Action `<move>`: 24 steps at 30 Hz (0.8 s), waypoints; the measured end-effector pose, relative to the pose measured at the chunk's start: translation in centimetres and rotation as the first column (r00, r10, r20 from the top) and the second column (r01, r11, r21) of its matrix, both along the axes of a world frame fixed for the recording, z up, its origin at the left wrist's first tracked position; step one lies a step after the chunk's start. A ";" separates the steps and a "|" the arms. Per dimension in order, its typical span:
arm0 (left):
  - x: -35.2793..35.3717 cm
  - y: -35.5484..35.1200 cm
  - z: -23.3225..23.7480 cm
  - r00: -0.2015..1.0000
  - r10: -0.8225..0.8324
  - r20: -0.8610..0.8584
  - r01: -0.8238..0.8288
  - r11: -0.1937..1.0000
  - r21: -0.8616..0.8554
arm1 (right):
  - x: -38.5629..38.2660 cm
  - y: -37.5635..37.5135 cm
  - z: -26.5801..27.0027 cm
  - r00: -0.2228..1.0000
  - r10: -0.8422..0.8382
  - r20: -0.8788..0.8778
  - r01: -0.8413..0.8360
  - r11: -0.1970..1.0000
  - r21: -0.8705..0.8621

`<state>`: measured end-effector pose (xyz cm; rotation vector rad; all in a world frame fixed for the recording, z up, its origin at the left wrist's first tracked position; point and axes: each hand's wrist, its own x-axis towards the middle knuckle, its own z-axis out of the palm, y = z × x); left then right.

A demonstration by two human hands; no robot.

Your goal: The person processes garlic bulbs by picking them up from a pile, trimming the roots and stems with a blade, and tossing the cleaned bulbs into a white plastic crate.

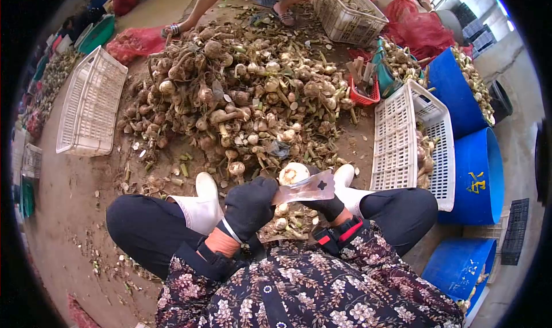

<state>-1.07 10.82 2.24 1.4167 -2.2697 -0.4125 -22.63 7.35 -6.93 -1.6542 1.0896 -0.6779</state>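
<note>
Head view: left hand (248, 208) clenches the broad blade (303, 189); right hand (326, 207) seemingly cradles the garlic bulb (294, 173), just beyond the blade. Likely light, firm, bruisable; best held by its rounded sides, fingertips clear of steel.

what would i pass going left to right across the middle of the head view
white crate, pile of bulbs, second white crate, blue tub with a yellow mark

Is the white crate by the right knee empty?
Not empty: garlic bulbs show inside the crate. How full it is, I cannot tell.
</note>
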 end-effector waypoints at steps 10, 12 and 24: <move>0.1 -1.5 -3.0 0.989 -0.027 -0.142 0.011 0.994 -0.110 | 1.5 0.7 3.7 0.992 -0.076 0.098 0.084 0.993 -0.083; 0.2 -1.9 -3.4 0.980 -0.048 -0.194 0.019 0.988 -0.151 | 2.0 0.6 5.3 0.988 -0.102 0.116 0.094 0.993 0.074; 1.5 -6.4 -6.3 0.986 0.150 -0.069 -0.078 0.792 0.606 | -1.7 0.7 2.9 0.944 -0.328 0.046 0.321 0.940 0.114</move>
